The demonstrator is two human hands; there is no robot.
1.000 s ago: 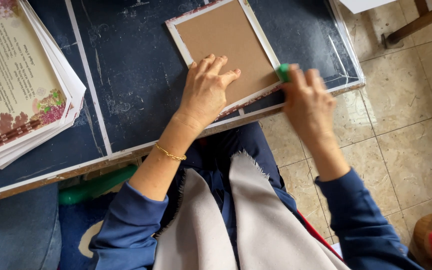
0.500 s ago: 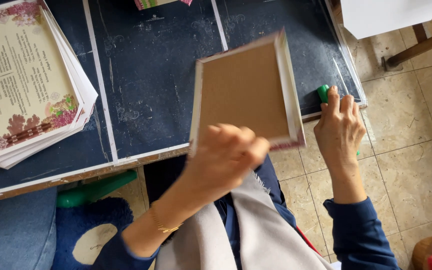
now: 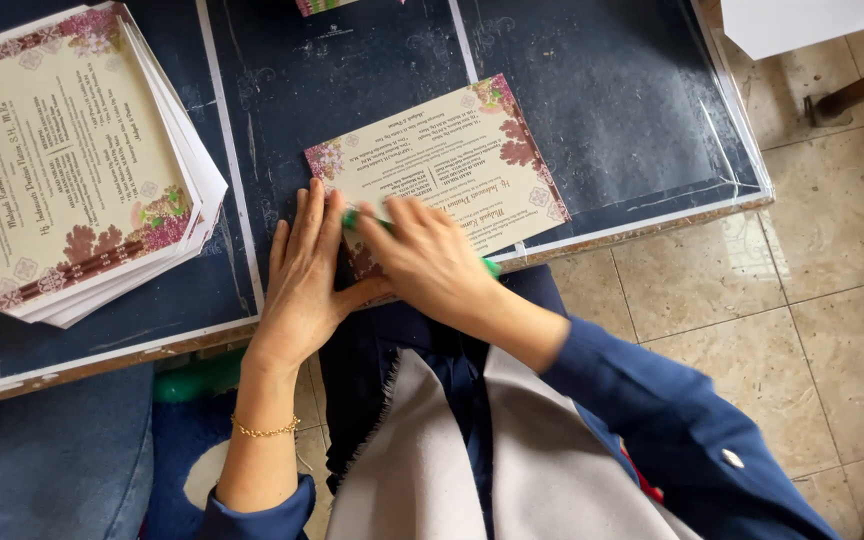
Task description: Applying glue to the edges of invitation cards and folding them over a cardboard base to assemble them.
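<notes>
The right hand's [image 3: 432, 260] fingers [image 3: 402, 215] pinch a green tool [image 3: 352, 219], pressing it along the card's [image 3: 452, 165] near-left edge; the left hand [image 3: 302, 285] lies flat, fingers spread, pinning that corner to the bench [image 3: 612, 100]. This looks like edge-smoothing; the next stroke needs steady downward pressure. Both forearms reach forward, the wrists crossing close.

A dark blue-black table top [image 3: 612, 110] with pale seam lines and a worn wooden front edge. A cream floral-bordered printed card [image 3: 452, 160] lies flat near that edge. A thick stack of matching cream printed cards [image 3: 62, 160] sits well apart, at the left.
</notes>
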